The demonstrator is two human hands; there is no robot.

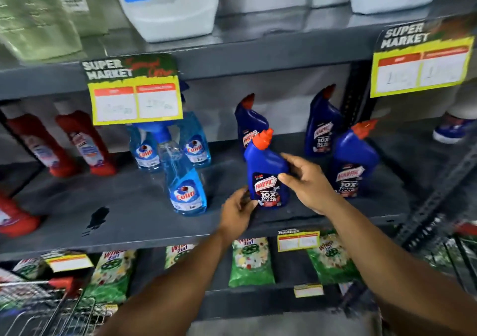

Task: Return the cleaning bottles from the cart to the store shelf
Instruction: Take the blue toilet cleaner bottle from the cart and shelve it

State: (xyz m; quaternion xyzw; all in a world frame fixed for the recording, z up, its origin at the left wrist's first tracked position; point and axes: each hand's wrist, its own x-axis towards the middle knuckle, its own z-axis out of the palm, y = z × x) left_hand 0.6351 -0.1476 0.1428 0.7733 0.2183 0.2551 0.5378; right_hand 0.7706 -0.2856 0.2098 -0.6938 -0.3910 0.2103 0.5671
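A dark blue Harpic bottle (pixel 265 170) with an orange cap stands upright near the front of the grey middle shelf (pixel 129 206). My left hand (pixel 238 213) touches its lower left edge with curled fingers. My right hand (pixel 307 180) rests against its right side, thumb and fingers spread around the body. Three more Harpic bottles stand behind and to the right, the nearest at the right (pixel 353 160). The wire cart (pixel 44 307) shows at the bottom left; I cannot see what it holds.
Light blue Colin spray bottles (pixel 184 180) stand left of the Harpic. Red bottles (pixel 85 142) line the far left. White jugs (pixel 167 2) fill the upper shelf. Green detergent packs (pixel 251 260) lie on the lower shelf. Yellow price tags (pixel 135 100) hang from the shelf edges.
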